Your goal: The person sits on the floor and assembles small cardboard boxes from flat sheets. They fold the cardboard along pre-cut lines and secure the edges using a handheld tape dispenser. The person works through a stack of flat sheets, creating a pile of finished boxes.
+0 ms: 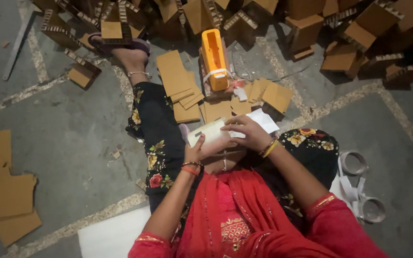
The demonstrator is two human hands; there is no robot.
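Observation:
I sit on the floor with one leg stretched out. Both hands hold a small cream-white box [210, 132] over my lap. My left hand [198, 152] grips its lower left side from beneath. My right hand [247, 132] closes over its right end, where a white paper flap [265, 119] sticks out. Flat brown cardboard pieces [182, 86] lie just beyond my hands, beside an upright orange tool [214, 57] with a white strap.
Piles of folded cardboard boxes [307, 28] with corrugated edges fill the far side. More flat brown sheets [3, 191] lie at the left. Rolls of white tape [362, 188] sit at my right. A white mat [111, 234] is under me on the grey tiled floor.

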